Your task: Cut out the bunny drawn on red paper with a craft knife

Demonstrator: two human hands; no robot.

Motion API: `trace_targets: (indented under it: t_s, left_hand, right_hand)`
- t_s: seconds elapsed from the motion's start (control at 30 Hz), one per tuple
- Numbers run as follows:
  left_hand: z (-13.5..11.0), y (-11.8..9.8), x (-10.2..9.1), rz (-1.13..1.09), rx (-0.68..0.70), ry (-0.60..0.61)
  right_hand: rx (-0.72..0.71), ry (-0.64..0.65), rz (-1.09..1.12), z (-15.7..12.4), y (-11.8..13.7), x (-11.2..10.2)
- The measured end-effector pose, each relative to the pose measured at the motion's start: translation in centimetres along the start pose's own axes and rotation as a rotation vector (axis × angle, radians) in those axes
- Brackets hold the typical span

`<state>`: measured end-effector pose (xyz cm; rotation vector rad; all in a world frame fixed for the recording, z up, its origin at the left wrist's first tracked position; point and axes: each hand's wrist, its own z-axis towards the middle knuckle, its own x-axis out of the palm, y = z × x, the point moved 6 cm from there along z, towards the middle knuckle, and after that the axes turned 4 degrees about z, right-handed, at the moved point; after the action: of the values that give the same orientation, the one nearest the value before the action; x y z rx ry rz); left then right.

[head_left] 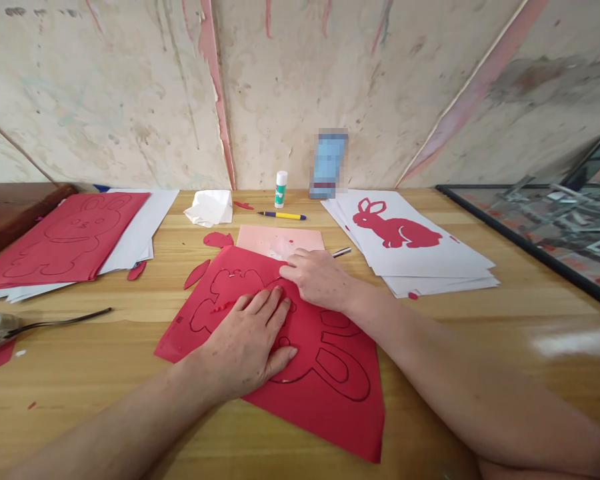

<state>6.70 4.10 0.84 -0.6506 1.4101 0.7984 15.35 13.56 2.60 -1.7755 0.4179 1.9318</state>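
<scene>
A red paper sheet (325, 413) with a black-outlined rabbit drawing lies slanted on the table, with small cut gaps along parts of the outline. My left hand (250, 340) rests flat on it, fingers stretched and slightly apart. At the sheet's far edge, my right hand (317, 277) is closed in a pinch against the paper. From behind it sticks the end of a slim silver pen-like tool (342, 252); its tip is hidden by the fingers. Under the sheet's far edge lies a pink pad (253, 237). Red paper scraps (197, 274) sit beside the sheet.
Behind stand a glue stick (281, 190), a yellow pen (283, 215), crumpled white paper (210, 208) and a propped phone (329, 163). Red sheets (75, 233) are stacked left; white sheets with a red rabbit cutout (400, 230) lie right. A black-framed panel (530, 250) borders the right.
</scene>
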Motion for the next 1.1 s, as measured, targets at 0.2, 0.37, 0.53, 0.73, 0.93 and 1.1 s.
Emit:
trace_targets:
  t_s: [0.2, 0.37, 0.53, 0.73, 0.93, 1.1]
  left_hand:
    - [-0.02, -0.02, -0.15, -0.008, -0.004, -0.004]
    - [-0.06, 0.00, -0.16, -0.016, -0.004, -0.009]
    - [-0.05, 0.04, -0.17, -0.026, -0.012, 0.006]
    - [0.02, 0.24, -0.23, -0.056, -0.003, 0.013]
    - [0.05, 0.37, -0.06, -0.055, 0.008, -0.006]
    - [0.07, 0.30, -0.16, -0.055, 0.000, -0.004]
  right_hand:
    - [0.025, 0.012, 0.021, -0.13, -0.21, -0.07]
    - [0.042, 0.027, 0.018, -0.31, -0.30, -0.24]
    - [0.065, 0.051, 0.019, -0.29, -0.29, -0.30]
    - [0.076, 0.051, -0.001, -0.29, -0.01, -0.49]
    - [0.110, 0.064, 0.003, -0.31, 0.18, -0.54]
    - [0.131, 0.067, 0.007, -0.32, 0.11, -0.64]
